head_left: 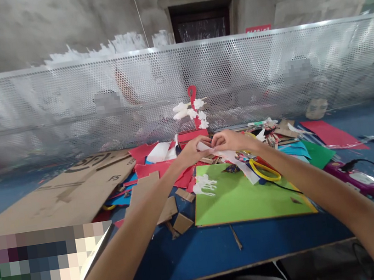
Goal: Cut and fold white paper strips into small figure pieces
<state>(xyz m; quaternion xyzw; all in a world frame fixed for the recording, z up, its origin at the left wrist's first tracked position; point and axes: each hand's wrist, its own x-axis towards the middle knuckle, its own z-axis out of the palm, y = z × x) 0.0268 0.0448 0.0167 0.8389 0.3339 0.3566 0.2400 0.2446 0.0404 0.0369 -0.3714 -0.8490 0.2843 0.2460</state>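
Over the back edge of the lime-green sheet [247,201], the left hand [196,150] and the right hand [231,141] are meeting, fingertips nearly closed and pinching a white paper strip [237,160], whose loose end is trailing beside the yellow-handled scissors [269,179]; white cutouts [204,184] are lying on the sheet's left part, and a red upright [197,121] bearing white flowers [199,103] is standing beyond

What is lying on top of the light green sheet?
White pieces, a dark scrap and a yellow handle show there. The paper strip and right forearm hide whatever lies behind them.
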